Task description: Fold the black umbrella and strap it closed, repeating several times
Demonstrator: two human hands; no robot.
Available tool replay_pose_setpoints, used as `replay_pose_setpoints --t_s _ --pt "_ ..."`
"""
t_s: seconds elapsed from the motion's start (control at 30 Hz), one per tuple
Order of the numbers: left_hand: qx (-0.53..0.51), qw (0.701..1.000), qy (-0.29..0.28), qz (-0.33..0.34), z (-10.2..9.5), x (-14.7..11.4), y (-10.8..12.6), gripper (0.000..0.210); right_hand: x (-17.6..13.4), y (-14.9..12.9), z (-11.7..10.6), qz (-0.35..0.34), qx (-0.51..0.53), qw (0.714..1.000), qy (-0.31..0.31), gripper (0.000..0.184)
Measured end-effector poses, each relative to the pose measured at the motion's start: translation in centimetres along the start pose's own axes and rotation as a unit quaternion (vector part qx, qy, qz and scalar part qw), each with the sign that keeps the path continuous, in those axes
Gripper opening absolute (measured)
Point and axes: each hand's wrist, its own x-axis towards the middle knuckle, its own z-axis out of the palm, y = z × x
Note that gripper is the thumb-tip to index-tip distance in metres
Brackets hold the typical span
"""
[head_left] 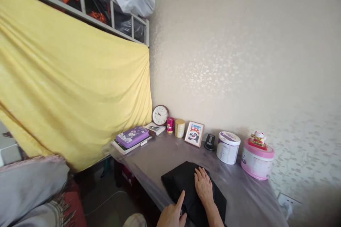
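A black piece of folded fabric (186,181) with angular edges lies on the table near its front edge; I cannot tell what kind of article it is. My right hand (204,184) rests flat on its upper right part, fingers stretched out. At the fabric's lower left edge is my left hand (172,214), its index finger extended and its thumb apart from it. Between that finger and thumb shows a small pale loop or ring, too small to make out. The left hand's lower fingers are partly hidden.
Along the wall stand a clock (160,115), a pink can (170,125), a yellow-lidded jar (179,128), a panda picture frame (194,134), a black stand (210,142), a white tub (228,148) and a pink tub (257,161) bearing a cat figurine. A purple case (132,136) lies at left.
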Motion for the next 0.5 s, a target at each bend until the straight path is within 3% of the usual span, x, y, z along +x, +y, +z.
replay_pose_setpoints --t_s 0.07,0.17,0.27,0.4,0.5 --pt "-0.052 0.998 0.029 0.015 0.3 0.0 -0.5 0.068 0.0 0.0 0.2 0.004 0.0 1.0 0.006 0.041" --pt "-0.209 0.975 0.064 0.031 0.7 0.0 -1.0 0.066 -0.1 -0.1 0.5 0.004 0.003 1.0 0.018 0.041" --pt "-0.303 0.95 0.06 0.039 0.5 -0.2 -1.1 0.062 -0.1 -0.1 0.7 0.007 0.007 1.0 0.021 0.041" --pt "-0.366 0.93 0.009 0.027 -0.1 -0.8 -0.9 0.063 -0.2 0.0 0.7 0.03 0.019 0.999 -0.011 0.041" --pt "-0.488 0.869 -0.075 0.014 -0.5 -1.2 -1.1 0.068 -0.2 0.1 0.7 0.037 0.033 0.998 -0.034 0.04"
